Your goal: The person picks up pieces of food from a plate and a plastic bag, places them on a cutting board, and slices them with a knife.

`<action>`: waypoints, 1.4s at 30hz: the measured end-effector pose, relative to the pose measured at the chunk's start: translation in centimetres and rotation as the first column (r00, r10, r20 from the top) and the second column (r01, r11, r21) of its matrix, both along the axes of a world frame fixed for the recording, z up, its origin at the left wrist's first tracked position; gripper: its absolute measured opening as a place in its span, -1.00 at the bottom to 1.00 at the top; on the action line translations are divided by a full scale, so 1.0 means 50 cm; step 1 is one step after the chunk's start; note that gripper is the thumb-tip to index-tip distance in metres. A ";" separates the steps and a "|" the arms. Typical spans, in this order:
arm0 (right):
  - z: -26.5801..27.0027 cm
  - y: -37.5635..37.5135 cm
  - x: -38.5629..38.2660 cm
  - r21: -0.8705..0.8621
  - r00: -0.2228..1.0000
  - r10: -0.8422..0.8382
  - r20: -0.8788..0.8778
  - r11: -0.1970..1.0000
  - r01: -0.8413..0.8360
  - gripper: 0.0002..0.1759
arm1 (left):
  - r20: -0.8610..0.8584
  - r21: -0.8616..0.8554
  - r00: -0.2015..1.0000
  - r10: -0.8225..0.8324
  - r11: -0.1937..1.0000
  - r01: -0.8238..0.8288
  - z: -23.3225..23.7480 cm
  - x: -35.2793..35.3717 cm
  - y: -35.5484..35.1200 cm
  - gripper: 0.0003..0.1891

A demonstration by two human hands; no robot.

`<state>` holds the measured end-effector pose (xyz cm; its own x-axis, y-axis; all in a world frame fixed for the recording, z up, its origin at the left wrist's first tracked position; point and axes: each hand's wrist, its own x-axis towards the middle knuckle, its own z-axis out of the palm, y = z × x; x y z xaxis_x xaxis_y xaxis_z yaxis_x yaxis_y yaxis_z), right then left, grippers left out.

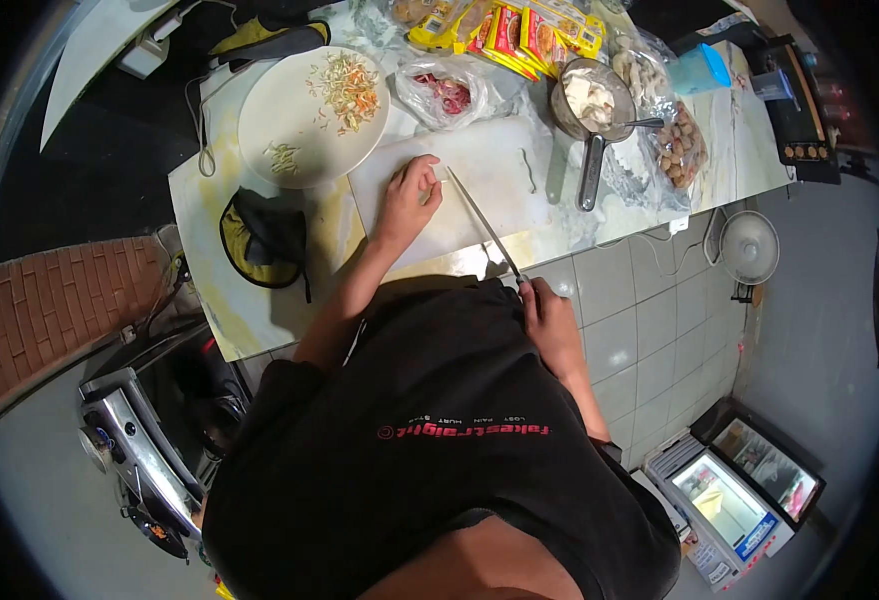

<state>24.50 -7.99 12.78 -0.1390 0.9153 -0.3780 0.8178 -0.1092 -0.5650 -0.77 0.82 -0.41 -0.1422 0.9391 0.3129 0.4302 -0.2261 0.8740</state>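
Note:
My right hand (552,325) is wrapped round the handle of a long knife (482,218), whose blade slants up and left over the white cutting board (490,190). On the board, just left of the knife's tip, my left hand (412,200) has its fingers curled together; a small pale piece seems to be at its fingertips, too small to name. A thin dark green strip (529,170) lies on the board's right part. Left of the board, a white plate (260,125) holds shredded pale and orange vegetables (348,90) and a small pale green pile (282,157).
Behind the board sit a bag of sliced red onion (448,94) and yellow and red packets (520,40). A pan (561,105) with white contents, a bag of brown round items (682,148) and a blue container (695,72) stand right. A black-yellow pouch (263,240) lies left.

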 end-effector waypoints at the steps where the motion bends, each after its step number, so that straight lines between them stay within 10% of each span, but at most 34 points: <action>1: -0.002 0.000 0.000 -0.001 1.000 -0.001 0.001 1.000 0.001 -0.65 | -0.002 -0.009 1.000 -0.001 1.000 0.001 0.002 -0.001 0.000 -0.59; 20: -0.006 -0.010 -0.001 0.021 0.998 -0.022 -0.057 1.000 0.023 -0.68 | 0.059 -0.006 0.998 0.014 1.000 -0.014 0.009 -0.006 -0.009 -0.62; 31: -0.018 -0.024 0.005 0.016 0.996 -0.067 -0.058 0.998 0.068 -0.62 | -0.448 -0.036 0.872 0.198 0.970 -0.239 0.023 0.026 -0.021 -0.78; 42: -0.008 -0.027 0.000 0.019 0.991 -0.103 -0.080 0.994 0.105 -0.62 | -0.377 0.025 0.922 0.091 0.996 -0.088 0.000 0.013 0.003 -0.89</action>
